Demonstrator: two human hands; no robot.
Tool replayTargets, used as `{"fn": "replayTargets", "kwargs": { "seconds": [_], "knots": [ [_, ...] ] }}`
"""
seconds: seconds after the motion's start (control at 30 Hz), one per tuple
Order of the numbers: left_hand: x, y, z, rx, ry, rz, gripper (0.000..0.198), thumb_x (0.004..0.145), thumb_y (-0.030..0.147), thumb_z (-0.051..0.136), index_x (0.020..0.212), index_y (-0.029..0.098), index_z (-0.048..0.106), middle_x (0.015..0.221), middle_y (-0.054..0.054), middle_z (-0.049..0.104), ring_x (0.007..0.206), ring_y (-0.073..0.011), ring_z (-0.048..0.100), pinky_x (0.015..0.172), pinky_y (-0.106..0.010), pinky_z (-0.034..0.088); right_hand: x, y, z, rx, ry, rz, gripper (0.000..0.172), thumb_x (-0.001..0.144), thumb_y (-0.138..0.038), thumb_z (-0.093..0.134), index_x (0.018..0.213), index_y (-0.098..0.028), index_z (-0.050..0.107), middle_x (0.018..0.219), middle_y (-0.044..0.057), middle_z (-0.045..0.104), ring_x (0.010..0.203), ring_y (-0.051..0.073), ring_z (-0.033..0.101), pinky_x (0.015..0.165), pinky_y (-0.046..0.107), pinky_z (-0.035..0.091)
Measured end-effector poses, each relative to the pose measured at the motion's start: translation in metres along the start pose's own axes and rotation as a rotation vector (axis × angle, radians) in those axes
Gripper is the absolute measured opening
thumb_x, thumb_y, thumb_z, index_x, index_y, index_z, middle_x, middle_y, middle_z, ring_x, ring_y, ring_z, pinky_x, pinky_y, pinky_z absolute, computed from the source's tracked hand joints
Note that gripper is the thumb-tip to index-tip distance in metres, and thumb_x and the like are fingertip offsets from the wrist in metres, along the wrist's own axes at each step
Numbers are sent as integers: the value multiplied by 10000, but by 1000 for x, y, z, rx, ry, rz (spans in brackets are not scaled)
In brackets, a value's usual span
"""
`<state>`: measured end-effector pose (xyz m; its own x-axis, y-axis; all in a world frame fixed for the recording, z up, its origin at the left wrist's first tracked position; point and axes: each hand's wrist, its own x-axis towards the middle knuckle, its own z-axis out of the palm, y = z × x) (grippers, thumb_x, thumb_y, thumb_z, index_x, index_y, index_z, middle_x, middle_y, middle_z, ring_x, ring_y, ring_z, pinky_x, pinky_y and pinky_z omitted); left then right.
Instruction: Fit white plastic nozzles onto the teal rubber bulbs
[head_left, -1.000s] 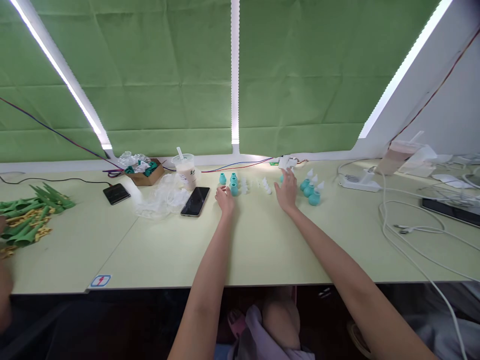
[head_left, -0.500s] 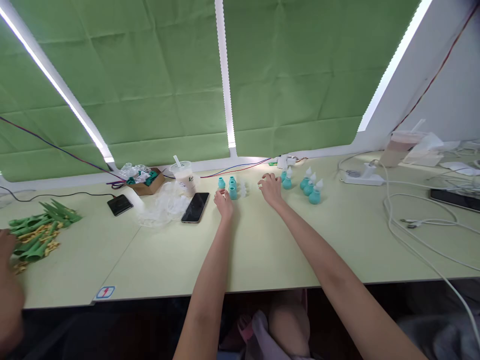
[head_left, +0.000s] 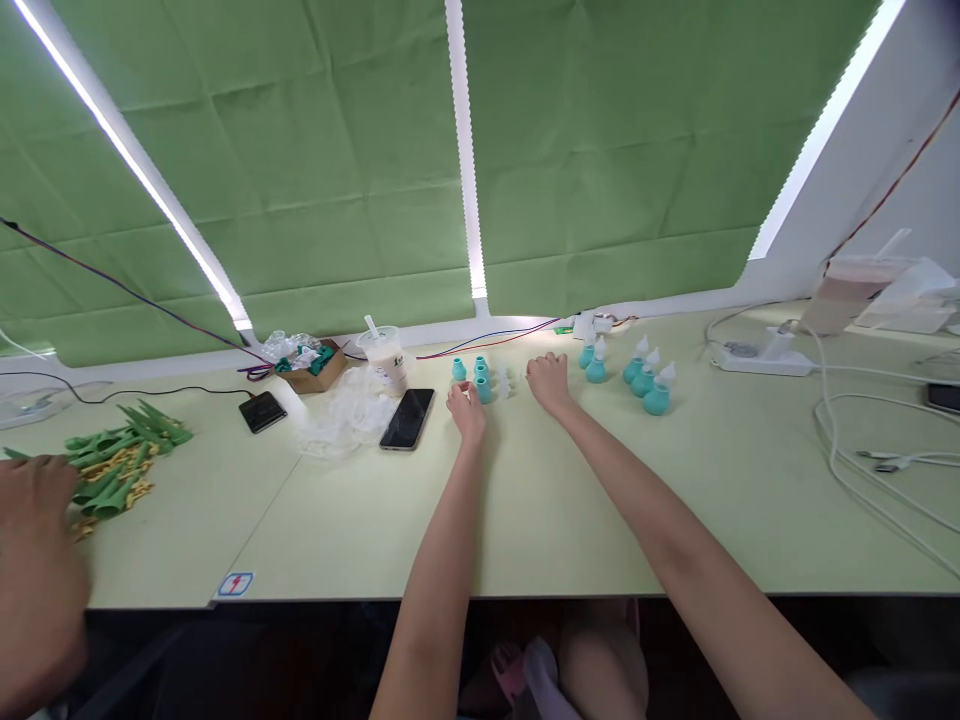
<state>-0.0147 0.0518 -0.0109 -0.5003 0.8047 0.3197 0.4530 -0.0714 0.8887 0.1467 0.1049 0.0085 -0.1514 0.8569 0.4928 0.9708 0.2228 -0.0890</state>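
Note:
My left hand point(head_left: 466, 408) rests beside a small group of teal bulbs point(head_left: 482, 371) without tips, its fingers bent together; whatever they hold is too small to make out. Just right of these bulbs stand several translucent white tips point(head_left: 503, 382). My right hand point(head_left: 549, 380) is on the table between the tips and another group, its fingers curled, and what lies under them is hidden. That group has several teal bulbs with white tips fitted, such as the front one point(head_left: 656, 399), all standing upright.
A phone point(head_left: 407, 419), crumpled clear plastic point(head_left: 341, 415), a drink cup point(head_left: 385, 358) and a small box point(head_left: 313, 372) lie left. Another person's hand point(head_left: 37, 500) is by green pieces point(head_left: 112, 485) at far left. A power strip point(head_left: 765, 362) and white cables point(head_left: 832, 430) are right.
The view has shifted so that the table items appear farther right. My right hand's fingers are more curled. The other person's hand at the left shows more fully.

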Motion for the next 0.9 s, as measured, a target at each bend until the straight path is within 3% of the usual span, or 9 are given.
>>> {"fn": "replayTargets", "kwargs": {
  "seconds": [0.17,0.3,0.43,0.57,0.63,0.8,0.9],
  "knots": [
    [-1,1,-2,23,15,45,197,900,296,360,957,190,517,1084,-91,572,1059,-229,467,941,-376,374,-11,17,-30,343,146,81,131,804,-236,529,789,-197,653,778,27,691,765,187,574,777,349,309],
    [-7,7,-2,48,44,199,200,912,304,361,997,187,499,1093,-90,552,1050,-222,455,938,-374,362,-42,44,-40,462,138,180,182,811,-285,533,913,-223,670,821,-3,707,661,152,568,715,304,343],
    [-14,14,-2,108,3,395,161,917,264,368,1001,201,490,1068,-83,542,1039,-208,462,935,-378,358,-66,59,-33,245,39,124,326,857,-217,471,1141,-237,630,903,41,704,821,198,577,720,308,320],
    [-14,13,0,158,-22,479,147,905,231,375,993,217,492,1036,-76,531,1030,-210,469,917,-381,377,-58,57,-27,-29,-58,-57,417,884,-119,395,1253,-235,553,930,83,676,912,227,545,753,331,271],
    [-13,10,1,171,-22,486,157,906,248,370,998,215,493,1023,-78,535,1013,-215,472,911,-387,382,-49,55,-26,-86,-88,-125,420,881,-83,376,1220,-234,573,941,85,663,896,219,541,754,334,256],
    [-10,6,3,168,-22,467,162,906,265,371,994,215,498,1005,-82,542,990,-222,478,894,-400,388,-35,58,-22,-157,-117,-212,319,846,-42,397,910,-173,682,896,101,644,881,228,545,764,344,240],
    [-11,7,3,163,-34,460,137,895,229,395,981,218,500,1006,-81,535,1003,-218,475,887,-394,391,-33,62,-19,-153,-135,-223,309,841,-38,394,889,-163,672,880,103,643,866,227,557,761,344,249]
  ]
}}
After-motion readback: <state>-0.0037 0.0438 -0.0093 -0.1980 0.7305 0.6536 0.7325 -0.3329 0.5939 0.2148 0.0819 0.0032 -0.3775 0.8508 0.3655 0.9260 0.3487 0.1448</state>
